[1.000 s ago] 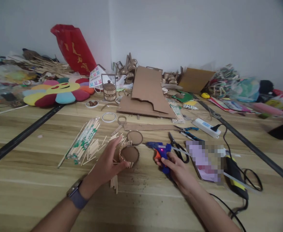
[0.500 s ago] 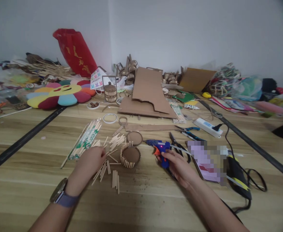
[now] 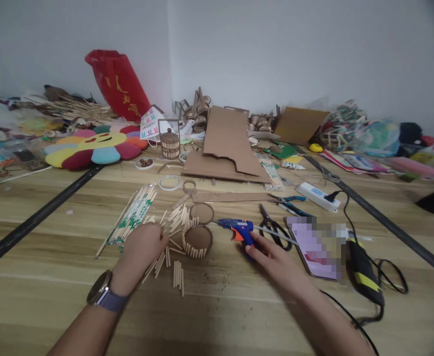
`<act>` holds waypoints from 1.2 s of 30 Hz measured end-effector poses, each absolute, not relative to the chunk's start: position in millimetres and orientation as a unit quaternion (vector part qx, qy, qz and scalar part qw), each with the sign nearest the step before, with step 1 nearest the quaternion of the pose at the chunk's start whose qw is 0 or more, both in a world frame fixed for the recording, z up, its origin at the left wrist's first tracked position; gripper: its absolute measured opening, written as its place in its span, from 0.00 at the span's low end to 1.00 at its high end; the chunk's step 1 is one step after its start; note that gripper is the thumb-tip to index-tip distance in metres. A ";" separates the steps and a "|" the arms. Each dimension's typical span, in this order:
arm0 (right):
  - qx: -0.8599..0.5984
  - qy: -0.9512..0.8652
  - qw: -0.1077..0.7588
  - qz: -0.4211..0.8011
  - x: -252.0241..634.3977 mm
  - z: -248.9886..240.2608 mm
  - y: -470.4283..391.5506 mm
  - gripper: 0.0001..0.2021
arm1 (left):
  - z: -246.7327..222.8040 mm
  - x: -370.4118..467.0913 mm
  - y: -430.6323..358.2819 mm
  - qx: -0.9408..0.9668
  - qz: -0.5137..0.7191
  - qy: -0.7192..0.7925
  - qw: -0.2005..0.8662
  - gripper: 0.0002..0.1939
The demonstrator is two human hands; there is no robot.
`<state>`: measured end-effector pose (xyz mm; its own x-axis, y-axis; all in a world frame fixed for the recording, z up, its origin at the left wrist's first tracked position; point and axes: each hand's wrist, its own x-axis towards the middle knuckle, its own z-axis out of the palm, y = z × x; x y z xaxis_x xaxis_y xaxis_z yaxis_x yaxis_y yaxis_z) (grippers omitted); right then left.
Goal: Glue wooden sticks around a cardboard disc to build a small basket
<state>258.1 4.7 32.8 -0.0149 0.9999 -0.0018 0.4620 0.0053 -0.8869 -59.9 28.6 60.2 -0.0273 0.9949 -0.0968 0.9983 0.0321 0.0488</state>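
My left hand (image 3: 146, 247), its fingers closed and partly hidden, is over the short wooden sticks (image 3: 178, 278) left of a round cardboard piece (image 3: 198, 238) ringed with upright sticks. What it holds, if anything, cannot be seen. At the right, my right hand (image 3: 270, 254) is at the handle of a blue glue gun (image 3: 241, 230) with an orange trigger; the gun lies near the table, its nozzle toward the ring. A second cardboard disc (image 3: 202, 213) sits just behind the ringed piece.
Black scissors (image 3: 276, 235), pliers (image 3: 289, 199), a phone (image 3: 313, 247) and a power strip (image 3: 317, 196) lie to the right. Bagged sticks (image 3: 133, 212) are at the left. Cardboard sheets (image 3: 226, 141) and a small lidded stick basket (image 3: 170, 143) stand behind.
The glue gun has moved slightly left and lower, its nozzle now closer to the ringed piece. My right hand's grip on it looks looser. My left hand has shifted slightly right.
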 end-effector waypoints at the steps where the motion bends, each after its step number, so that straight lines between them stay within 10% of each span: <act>1: -0.604 -0.646 0.344 0.316 258.4 34.9 4.9 0.20 | 62.2 -60.2 29.0 0.690 -0.008 0.722 0.049 0.14; 7: -0.562 -0.742 0.330 0.157 243.8 56.9 1.0 0.12 | 80.2 -57.1 23.3 0.678 0.127 0.719 0.083 0.09; 21: -0.379 -0.575 0.449 0.570 170.0 50.6 -21.2 0.15 | 60.6 -2.4 -24.9 0.618 0.358 0.446 0.539 0.14; 29: -0.442 -0.693 0.387 0.417 187.2 53.3 7.4 0.05 | 49.9 -29.9 2.0 0.723 0.455 0.478 0.206 0.10; 36: -0.442 -0.787 0.286 0.322 187.4 28.0 15.3 0.06 | 4.2 -31.6 19.7 0.772 0.322 0.491 0.244 0.52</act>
<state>187.4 15.3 28.0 -0.4468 0.8793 0.1646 0.5110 0.4019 -0.7598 -31.6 19.7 4.2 0.3118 0.9145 0.2579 0.6012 -0.4001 0.6917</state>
